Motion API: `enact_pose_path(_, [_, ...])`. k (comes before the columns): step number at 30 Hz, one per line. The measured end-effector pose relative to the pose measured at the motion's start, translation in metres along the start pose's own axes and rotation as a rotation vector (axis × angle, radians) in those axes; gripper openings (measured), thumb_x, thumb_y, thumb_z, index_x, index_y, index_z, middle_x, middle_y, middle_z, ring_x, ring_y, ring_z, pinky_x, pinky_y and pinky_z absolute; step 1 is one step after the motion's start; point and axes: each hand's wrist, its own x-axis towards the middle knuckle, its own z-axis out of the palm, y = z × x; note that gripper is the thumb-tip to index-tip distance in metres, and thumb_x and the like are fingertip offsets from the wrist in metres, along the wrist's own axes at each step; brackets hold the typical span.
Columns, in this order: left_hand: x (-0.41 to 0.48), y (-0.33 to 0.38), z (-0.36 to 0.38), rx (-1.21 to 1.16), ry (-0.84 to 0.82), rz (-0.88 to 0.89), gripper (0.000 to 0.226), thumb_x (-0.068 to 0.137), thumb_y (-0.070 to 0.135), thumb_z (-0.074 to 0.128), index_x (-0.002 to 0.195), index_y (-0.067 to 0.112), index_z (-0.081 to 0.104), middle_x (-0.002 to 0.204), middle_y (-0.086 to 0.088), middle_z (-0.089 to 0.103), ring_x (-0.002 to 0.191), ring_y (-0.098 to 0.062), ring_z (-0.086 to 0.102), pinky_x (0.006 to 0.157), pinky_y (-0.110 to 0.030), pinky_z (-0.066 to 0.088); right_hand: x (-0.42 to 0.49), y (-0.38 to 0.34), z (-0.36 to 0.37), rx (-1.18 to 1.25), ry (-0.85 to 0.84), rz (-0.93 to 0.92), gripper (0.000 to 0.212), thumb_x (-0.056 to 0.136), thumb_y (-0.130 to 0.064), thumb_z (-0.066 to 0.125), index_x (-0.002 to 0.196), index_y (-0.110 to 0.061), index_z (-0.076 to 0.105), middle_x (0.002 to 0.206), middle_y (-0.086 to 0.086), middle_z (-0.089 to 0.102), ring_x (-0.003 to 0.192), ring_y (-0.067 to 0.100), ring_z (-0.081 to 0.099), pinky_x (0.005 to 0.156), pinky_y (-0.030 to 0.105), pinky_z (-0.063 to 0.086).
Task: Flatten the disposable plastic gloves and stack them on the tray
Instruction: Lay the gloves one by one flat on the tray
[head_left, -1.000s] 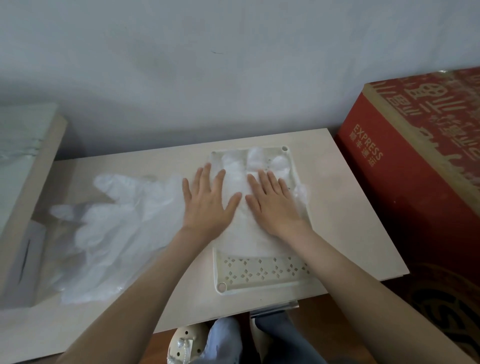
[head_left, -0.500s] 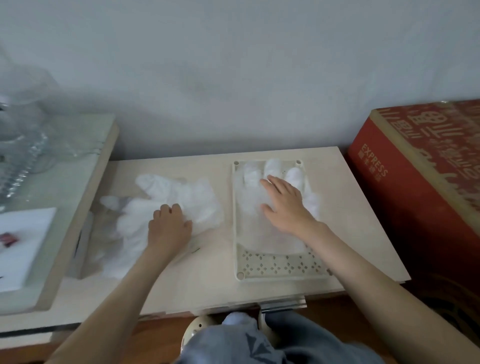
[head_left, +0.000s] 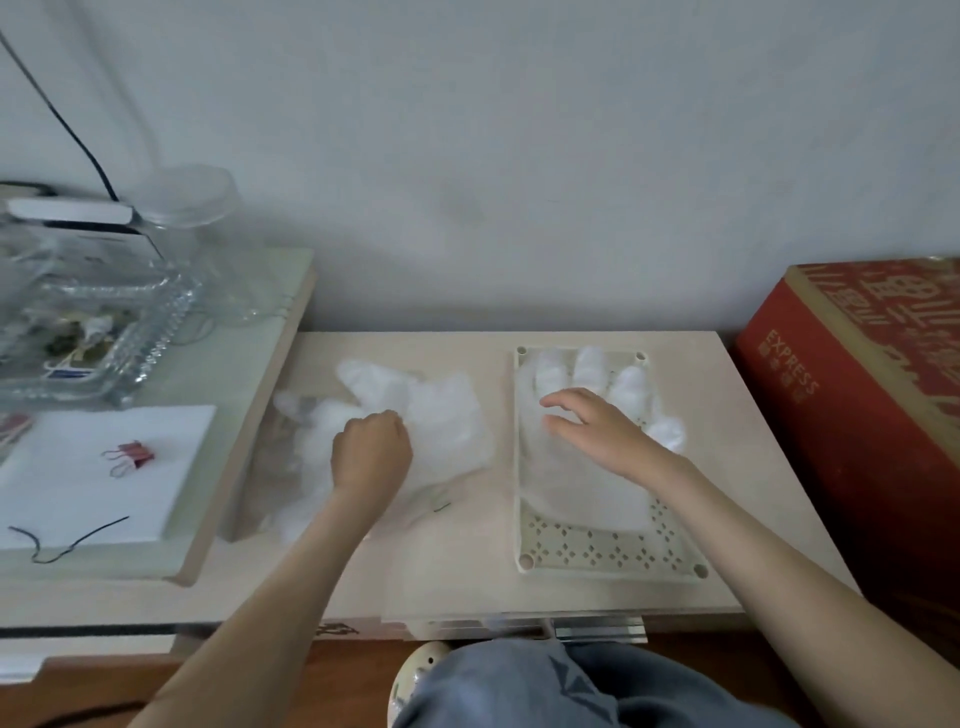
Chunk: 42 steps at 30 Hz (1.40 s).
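**Two hands, two glove piles**

The left hand (head_left: 371, 452) is curled, gripping loose gloves (head_left: 447, 415) heaped on the worktop (head_left: 457, 571), left of the tray (head_left: 597, 551). The right hand (head_left: 597, 431), fingers relaxed, rests on the flattened stack (head_left: 582, 493) in the tray. Thin film clings, so several gloves may lift together. Releasing the stack could let it slide or crumple.

Single view here, worn on the head, tilted forward and down over the worktop (head_left: 457, 571), close in at arm's reach. Left hand (head_left: 371, 454) and right hand (head_left: 597, 436) come in from the bottom edge, and the wall (head_left: 519, 156) fills the top half.
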Motion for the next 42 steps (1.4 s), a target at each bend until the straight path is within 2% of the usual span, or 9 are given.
enact_pose_path(8, [-0.004,0.047,-0.013,-0.211,0.402,0.747,0.026,0.087,0.014,0.044,0.079,0.007,0.067,0.081,-0.006,0.07,0.079,-0.029,0.066,0.079,-0.035,0.044,0.01,-0.019,-0.005,1.103,-0.084,0.165,0.046,0.091,-0.045,0.054,0.118,-0.007,0.054,0.101,0.017,0.065,0.089,0.031,0.067,0.088,0.04,0.055])
enact_pose_path(13, [-0.003,0.076,-0.002,-0.108,0.416,1.14,0.021,0.087,0.011,0.052,0.097,0.014,0.071,0.109,-0.001,0.07,0.109,-0.025,0.06,0.1,-0.038,0.036,0.004,-0.019,-0.013,1.204,-0.276,0.152,0.072,0.078,-0.06,0.057,0.129,-0.01,0.052,0.096,0.013,0.065,0.078,0.025,0.064,0.08,0.038,0.053])
enact_pose_path(16, [-0.005,0.083,0.003,-0.123,0.272,1.222,0.028,0.09,0.017,0.048,0.104,0.02,0.072,0.115,0.006,0.067,0.118,-0.018,0.051,0.106,-0.039,0.029,0.002,-0.011,-0.013,1.14,-0.301,0.068,0.07,0.079,-0.042,0.072,0.137,-0.01,0.048,0.101,0.011,0.059,0.077,0.017,0.058,0.072,0.028,0.048])
enact_pose_path(21, [-0.016,0.087,0.006,-0.426,0.024,1.034,0.033,0.087,0.034,0.048,0.112,0.026,0.068,0.127,0.01,0.061,0.133,-0.013,0.039,0.114,-0.041,0.013,-0.002,0.003,-0.011,1.106,-0.138,0.027,0.023,0.088,-0.008,0.061,0.11,-0.001,0.063,0.1,0.013,0.067,0.088,0.02,0.067,0.076,0.027,0.055])
enact_pose_path(25, [-0.024,0.101,0.011,-0.84,0.079,0.37,0.05,0.081,0.048,0.054,0.125,0.025,0.056,0.14,0.005,0.046,0.133,-0.011,0.034,0.11,-0.032,0.023,-0.004,0.019,-0.015,1.386,0.058,0.042,0.017,0.09,-0.002,0.055,0.104,-0.005,0.063,0.091,0.01,0.069,0.082,0.02,0.069,0.08,0.033,0.059])
enact_pose_path(29, [-0.02,0.118,0.002,-1.34,-0.47,-0.205,0.074,0.08,0.055,0.066,0.136,0.015,0.038,0.135,0.001,0.046,0.12,-0.015,0.046,0.091,-0.026,0.037,-0.01,0.031,-0.016,1.389,-0.015,-0.026,0.024,0.084,-0.002,0.058,0.107,-0.01,0.061,0.098,0.01,0.069,0.093,0.022,0.067,0.086,0.033,0.055])
enact_pose_path(33, [-0.014,0.127,0.01,-1.313,-0.598,-0.068,0.041,0.086,0.042,0.066,0.107,0.006,0.062,0.096,-0.005,0.069,0.082,-0.015,0.066,0.068,-0.021,0.051,-0.017,0.043,-0.018,1.31,-0.052,0.034,0.055,0.078,0.0,0.062,0.13,-0.014,0.05,0.106,0.011,0.071,0.102,0.026,0.068,0.086,0.034,0.056])
enact_pose_path(37, [-0.007,0.138,0.023,-1.116,-0.452,-0.025,0.005,0.094,0.018,0.059,0.093,0.013,0.061,0.08,-0.001,0.07,0.06,-0.008,0.06,0.064,-0.019,0.049,-0.02,0.057,-0.02,0.742,-0.116,0.193,0.11,0.071,-0.01,0.082,0.147,-0.043,0.009,0.135,0.012,0.055,0.109,0.011,0.064,0.098,0.03,0.042])
enact_pose_path(42, [-0.005,0.139,0.031,-0.865,-0.422,0.047,0.012,0.095,0.018,0.054,0.105,0.017,0.061,0.077,0.006,0.069,0.057,-0.007,0.056,0.053,-0.01,0.042,-0.018,0.066,-0.014,0.504,0.147,0.192,0.103,0.082,-0.007,0.073,0.148,-0.038,0.002,0.13,0.0,0.045,0.096,0.006,0.059,0.085,0.022,0.05])
